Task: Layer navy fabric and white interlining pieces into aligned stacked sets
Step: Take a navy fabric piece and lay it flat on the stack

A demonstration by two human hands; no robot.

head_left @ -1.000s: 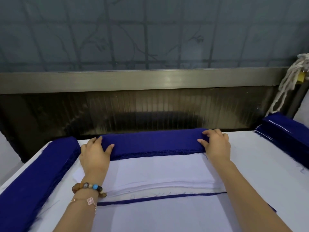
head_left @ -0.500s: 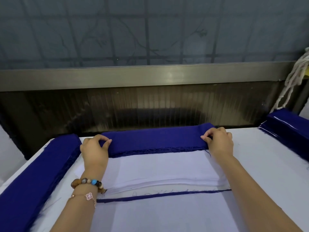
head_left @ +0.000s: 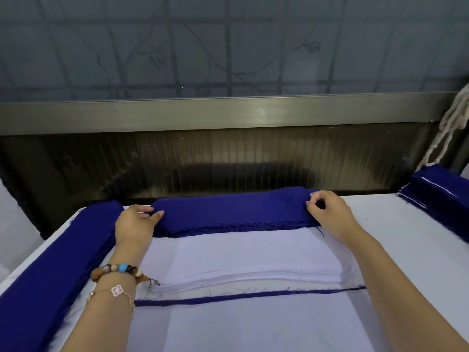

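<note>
A stack of navy fabric pieces (head_left: 233, 212) lies across the far edge of the white table. My left hand (head_left: 134, 224) pinches the top piece at the stack's left end. At the right end my right hand (head_left: 327, 212) pinches the top layer with thumb and forefinger, and that corner is slightly raised. Nearer to me lies a stack of white interlining pieces (head_left: 243, 255). A thin navy edge (head_left: 243, 295) of a lower layered set shows just below the interlining.
A long navy stack (head_left: 50, 270) runs along the table's left edge. Another navy pile (head_left: 441, 196) with white layers sits at the far right. A dark ribbed panel (head_left: 228, 161) and a metal rail (head_left: 228, 113) stand behind the table. A white cord (head_left: 451, 125) hangs at right.
Both hands went from resting on the ends of the far navy stack to pinching its top layer. The right corner has lifted a little.
</note>
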